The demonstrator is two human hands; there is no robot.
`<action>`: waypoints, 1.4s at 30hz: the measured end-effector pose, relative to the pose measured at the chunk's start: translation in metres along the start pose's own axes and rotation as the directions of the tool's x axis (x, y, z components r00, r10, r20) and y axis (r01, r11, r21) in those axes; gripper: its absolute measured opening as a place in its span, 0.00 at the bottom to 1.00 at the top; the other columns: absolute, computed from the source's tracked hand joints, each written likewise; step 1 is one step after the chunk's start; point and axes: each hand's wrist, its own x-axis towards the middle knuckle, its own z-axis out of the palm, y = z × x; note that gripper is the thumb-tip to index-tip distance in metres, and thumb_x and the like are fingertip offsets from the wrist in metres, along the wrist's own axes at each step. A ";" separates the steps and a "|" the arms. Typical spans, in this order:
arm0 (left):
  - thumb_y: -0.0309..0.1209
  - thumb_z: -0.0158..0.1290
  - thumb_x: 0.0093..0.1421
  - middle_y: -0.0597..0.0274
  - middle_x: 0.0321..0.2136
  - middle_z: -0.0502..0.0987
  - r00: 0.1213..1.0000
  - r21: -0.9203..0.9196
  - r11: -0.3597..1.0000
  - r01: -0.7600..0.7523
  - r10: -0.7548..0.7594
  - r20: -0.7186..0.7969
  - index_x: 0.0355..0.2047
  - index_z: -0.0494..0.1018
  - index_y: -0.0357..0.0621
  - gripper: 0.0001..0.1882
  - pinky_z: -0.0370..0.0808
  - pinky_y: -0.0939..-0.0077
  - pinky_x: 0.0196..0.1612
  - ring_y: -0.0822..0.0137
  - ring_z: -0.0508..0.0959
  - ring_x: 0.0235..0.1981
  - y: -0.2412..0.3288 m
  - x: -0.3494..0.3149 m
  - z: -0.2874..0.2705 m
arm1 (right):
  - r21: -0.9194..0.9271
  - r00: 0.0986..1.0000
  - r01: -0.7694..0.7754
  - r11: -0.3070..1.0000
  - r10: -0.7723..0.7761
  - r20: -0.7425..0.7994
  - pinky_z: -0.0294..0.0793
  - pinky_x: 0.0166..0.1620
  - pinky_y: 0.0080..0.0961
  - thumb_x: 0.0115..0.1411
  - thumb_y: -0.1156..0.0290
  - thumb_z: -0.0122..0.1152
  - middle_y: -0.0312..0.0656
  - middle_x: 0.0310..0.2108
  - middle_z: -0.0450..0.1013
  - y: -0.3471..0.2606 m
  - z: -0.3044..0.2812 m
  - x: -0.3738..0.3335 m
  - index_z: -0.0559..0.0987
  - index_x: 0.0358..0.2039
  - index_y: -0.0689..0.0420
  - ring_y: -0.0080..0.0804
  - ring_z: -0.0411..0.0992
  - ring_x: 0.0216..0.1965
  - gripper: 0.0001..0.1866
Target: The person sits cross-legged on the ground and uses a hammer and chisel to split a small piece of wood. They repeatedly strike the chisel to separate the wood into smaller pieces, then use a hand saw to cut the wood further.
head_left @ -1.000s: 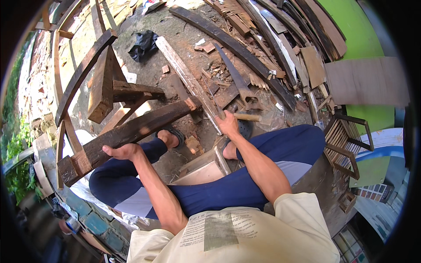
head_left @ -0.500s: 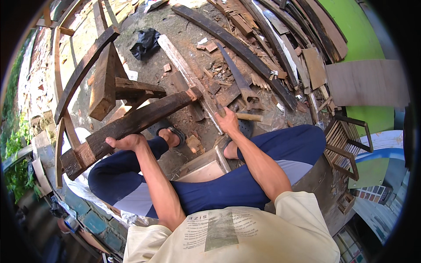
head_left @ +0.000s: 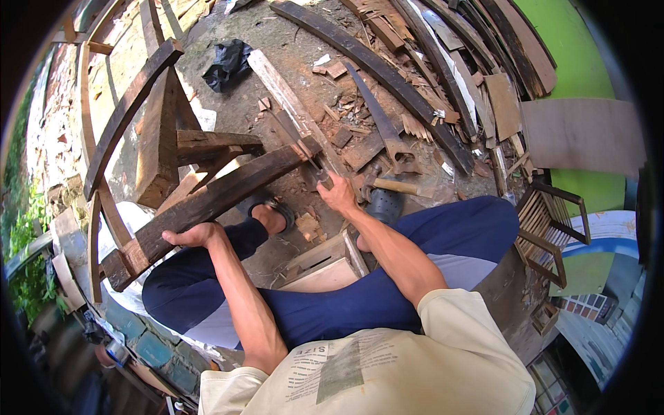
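A dark, curved wooden beam [head_left: 214, 197] lies slanting across my left knee, with pale notches cut near both ends. My left hand [head_left: 194, 235] grips its near edge, thumb pointing left along the wood. At the beam's right end, my right hand [head_left: 337, 194] is closed round a long, thin-bladed tool [head_left: 283, 123]. Its blade runs up and left past the notch [head_left: 302, 149]; its exact kind is unclear, and my fingers hide the handle. A hammer [head_left: 398, 185] with a wooden handle lies by my right foot, and beyond it rests a handsaw [head_left: 373, 104].
A wooden frame [head_left: 155, 149] of joined timbers stands at left. A pale plank [head_left: 277, 79], black plastic bag [head_left: 228, 66] and wood scraps lie ahead. A long curved timber [head_left: 366, 62] and stacked boards sit far right. A small slatted rack [head_left: 546, 232] is beside my right knee.
My right hand has moved left and slightly down toward the beam's notched end, and the tool's blade now extends past the notch. My left hand keeps its grip; the beam has shifted slightly.
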 end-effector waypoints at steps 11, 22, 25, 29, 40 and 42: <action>0.65 0.34 0.64 0.43 0.56 0.68 1.000 -0.021 0.999 -0.026 0.026 0.002 0.59 0.63 0.31 0.45 0.70 0.51 0.61 0.46 0.71 0.57 -0.003 0.002 0.004 | 0.233 0.987 -0.147 0.961 0.158 -0.028 0.74 0.26 0.34 0.61 0.64 0.65 0.44 0.20 0.76 -0.005 0.005 0.018 0.78 0.33 0.62 0.32 0.73 0.17 0.13; 0.66 0.34 0.63 0.43 0.56 0.68 1.000 -0.055 0.998 0.004 -0.005 -0.028 0.59 0.63 0.31 0.46 0.70 0.51 0.61 0.46 0.71 0.57 0.000 -0.001 0.010 | -0.122 0.972 -0.203 0.971 0.216 0.097 0.77 0.46 0.46 0.54 0.60 0.65 0.60 0.35 0.80 0.004 0.026 0.004 0.82 0.43 0.59 0.59 0.78 0.39 0.20; 0.68 0.33 0.62 0.43 0.56 0.68 0.999 -0.032 0.999 0.041 -0.042 -0.017 0.59 0.63 0.31 0.48 0.70 0.52 0.60 0.46 0.71 0.57 0.002 -0.003 0.013 | -0.050 0.970 -0.239 0.970 0.240 0.023 0.77 0.45 0.45 0.54 0.59 0.63 0.58 0.34 0.80 -0.001 0.019 0.010 0.82 0.42 0.58 0.57 0.79 0.39 0.19; 0.69 0.32 0.61 0.44 0.53 0.70 0.998 -0.055 0.997 0.061 -0.059 0.029 0.57 0.64 0.33 0.47 0.71 0.52 0.59 0.47 0.73 0.55 0.008 -0.013 0.020 | 0.011 0.988 -0.115 0.993 0.115 -0.105 0.77 0.43 0.43 0.55 0.57 0.63 0.55 0.34 0.81 -0.018 -0.007 0.018 0.83 0.43 0.56 0.54 0.79 0.38 0.20; 0.72 0.34 0.58 0.44 0.42 0.77 0.984 -0.110 0.991 0.070 -0.050 0.170 0.52 0.68 0.33 0.49 0.73 0.54 0.55 0.48 0.78 0.46 0.015 -0.020 0.023 | -0.014 0.979 -0.089 0.996 0.085 -0.185 0.77 0.46 0.43 0.56 0.57 0.64 0.56 0.36 0.81 -0.011 -0.028 0.013 0.82 0.46 0.55 0.56 0.79 0.40 0.21; 0.71 0.34 0.59 0.42 0.47 0.75 0.990 -0.081 0.995 0.066 -0.055 0.131 0.54 0.67 0.32 0.50 0.73 0.52 0.56 0.47 0.76 0.50 0.006 -0.020 0.027 | -0.047 0.985 -0.108 0.993 0.100 -0.140 0.77 0.46 0.44 0.56 0.56 0.64 0.56 0.37 0.81 -0.008 -0.027 0.011 0.82 0.47 0.56 0.56 0.79 0.41 0.22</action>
